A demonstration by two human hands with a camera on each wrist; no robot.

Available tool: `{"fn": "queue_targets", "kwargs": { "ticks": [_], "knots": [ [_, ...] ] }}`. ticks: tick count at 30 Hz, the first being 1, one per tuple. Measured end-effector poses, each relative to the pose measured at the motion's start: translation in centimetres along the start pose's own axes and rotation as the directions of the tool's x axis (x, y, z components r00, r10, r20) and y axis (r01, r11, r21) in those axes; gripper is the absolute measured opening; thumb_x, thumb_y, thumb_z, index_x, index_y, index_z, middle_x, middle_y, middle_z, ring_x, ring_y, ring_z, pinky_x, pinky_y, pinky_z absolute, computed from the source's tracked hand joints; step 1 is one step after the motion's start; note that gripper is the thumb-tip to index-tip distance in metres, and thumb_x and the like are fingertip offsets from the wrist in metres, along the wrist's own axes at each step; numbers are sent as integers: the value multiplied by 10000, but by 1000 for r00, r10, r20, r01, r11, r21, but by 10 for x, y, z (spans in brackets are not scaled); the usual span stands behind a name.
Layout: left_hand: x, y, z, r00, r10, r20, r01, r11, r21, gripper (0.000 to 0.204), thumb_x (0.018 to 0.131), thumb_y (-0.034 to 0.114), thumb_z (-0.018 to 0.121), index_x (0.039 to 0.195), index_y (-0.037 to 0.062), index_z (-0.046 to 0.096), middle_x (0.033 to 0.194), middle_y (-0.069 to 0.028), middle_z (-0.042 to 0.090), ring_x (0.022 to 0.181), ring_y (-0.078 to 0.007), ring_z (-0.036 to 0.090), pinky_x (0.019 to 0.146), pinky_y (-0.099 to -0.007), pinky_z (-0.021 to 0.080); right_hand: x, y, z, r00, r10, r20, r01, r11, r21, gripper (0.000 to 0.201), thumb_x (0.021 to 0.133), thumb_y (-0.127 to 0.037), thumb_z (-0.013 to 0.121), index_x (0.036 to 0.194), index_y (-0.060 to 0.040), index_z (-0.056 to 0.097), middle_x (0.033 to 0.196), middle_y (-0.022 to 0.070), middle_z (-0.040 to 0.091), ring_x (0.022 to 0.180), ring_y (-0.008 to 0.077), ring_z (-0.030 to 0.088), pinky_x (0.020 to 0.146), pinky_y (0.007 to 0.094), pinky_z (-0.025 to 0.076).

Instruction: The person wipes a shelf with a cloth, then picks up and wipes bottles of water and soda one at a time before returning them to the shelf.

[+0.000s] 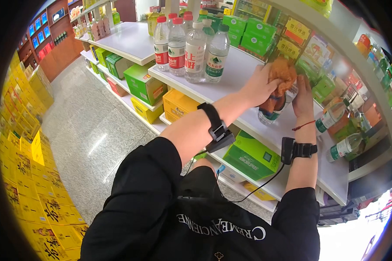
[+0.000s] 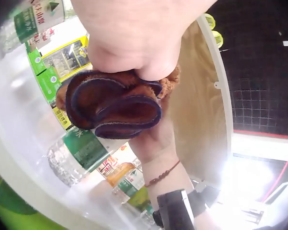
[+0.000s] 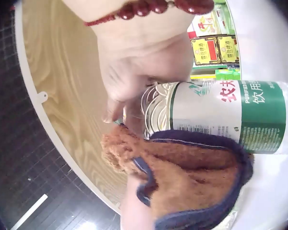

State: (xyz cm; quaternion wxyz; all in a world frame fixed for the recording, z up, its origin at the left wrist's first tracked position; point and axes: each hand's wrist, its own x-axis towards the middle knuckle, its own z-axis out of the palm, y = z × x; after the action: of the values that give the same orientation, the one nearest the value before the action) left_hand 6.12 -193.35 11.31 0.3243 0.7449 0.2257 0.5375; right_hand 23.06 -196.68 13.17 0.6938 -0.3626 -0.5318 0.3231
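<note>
Head view: a person in a black top stands at a white shop shelf (image 1: 248, 74), both arms raised to one water bottle (image 1: 272, 114) that stands at mid-shelf, to the right of a cluster of upright bottles (image 1: 191, 48). The left hand (image 1: 259, 87) presses a folded orange-brown cloth (image 1: 283, 74) over the bottle's top; its fingers are curled, bunching the cloth. The right hand (image 1: 303, 98) steadies the far side of the bottle.

Left wrist view: the cloth (image 2: 117, 108) shows dark blue piping along its folds and hangs under the gripping hand, with the green-labelled bottle (image 2: 79, 151) below it.

Right wrist view: the right hand (image 3: 134, 72) has its fingers wrapped round the ribbed shoulder of the bottle (image 3: 221, 117), clamped on it, while the cloth (image 3: 192, 177) lies against the body beside the label. A bead bracelet (image 3: 144, 7) circles the wrist.

Handling, as a judgement: the bottle looks full, so fairly heavy, with thin, smooth plastic that may slip or dent; the ribbed shoulder and the waist offer the surest hold. The cloth is soft, light and limp, best gathered in a bunch.

Green cartons (image 1: 252, 156) sit on the shelf below.
</note>
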Motion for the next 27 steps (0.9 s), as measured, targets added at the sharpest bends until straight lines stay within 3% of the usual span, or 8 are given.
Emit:
{"fn": "queue_targets", "kwargs": {
  "ticks": [5,8,13,17,20,23,25,27],
  "knots": [
    [-40,-35,1,973,-150,174,99,957,271,552,854,247,568,1312,16,363,1175,-248,438,1085,-419,463,942,-422,385,12,10,-18,993,30,114,-40,995,90,553,898,-364,571,1302,-4,452,1261,59,514,1150,158,463,982,291,354],
    [-60,-40,7,947,-222,231,155,949,275,543,849,233,575,1301,7,377,1183,-243,431,1086,-415,463,940,-424,386,10,1,-16,986,-148,73,155,983,-96,504,922,-352,537,1310,-41,455,1259,48,507,1160,154,449,970,297,372],
    [-40,-37,11,962,-204,179,156,956,249,530,839,231,581,1277,-7,399,1153,-248,447,1078,-418,463,932,-422,390,3,-3,-15,995,-21,97,23,1000,-19,449,959,-338,457,1322,-74,433,1280,59,473,1191,162,415,965,311,377],
    [3,-10,6,999,37,-26,-33,991,130,502,839,248,563,1251,-8,430,1116,-257,484,1061,-420,474,920,-418,400,-2,-6,-2,1000,-4,-3,4,1000,11,457,962,-338,451,1324,-61,421,1293,75,464,1200,167,407,965,303,376],
    [31,23,3,985,156,-69,-147,982,115,504,844,260,561,1252,-5,430,1114,-263,480,1054,-423,474,921,-421,397,-2,-3,3,987,-160,14,157,941,-301,491,960,-382,436,1324,-54,417,1302,82,461,1197,166,415,969,297,371],
    [27,41,1,997,63,-46,-59,995,78,514,852,283,560,1260,2,424,1117,-273,478,1046,-426,478,912,-428,402,-3,3,2,950,-282,131,311,853,-420,558,947,-462,418,1324,-51,413,1299,84,469,1192,171,422,986,308,349],
    [15,23,6,997,57,-43,-53,994,96,519,856,292,560,1267,8,418,1124,-273,475,1056,-428,476,913,-430,404,0,3,3,992,-127,18,128,957,-262,597,930,-504,429,1310,-43,431,1276,84,488,1175,166,436,991,298,340],
    [3,2,9,998,56,-39,-51,992,114,525,860,302,561,1274,14,412,1131,-274,473,1067,-429,475,913,-433,406,0,-4,4,990,-139,12,135,934,-331,583,928,-493,445,1298,-43,447,1265,82,494,1169,165,435,989,299,341]
  ]
}}
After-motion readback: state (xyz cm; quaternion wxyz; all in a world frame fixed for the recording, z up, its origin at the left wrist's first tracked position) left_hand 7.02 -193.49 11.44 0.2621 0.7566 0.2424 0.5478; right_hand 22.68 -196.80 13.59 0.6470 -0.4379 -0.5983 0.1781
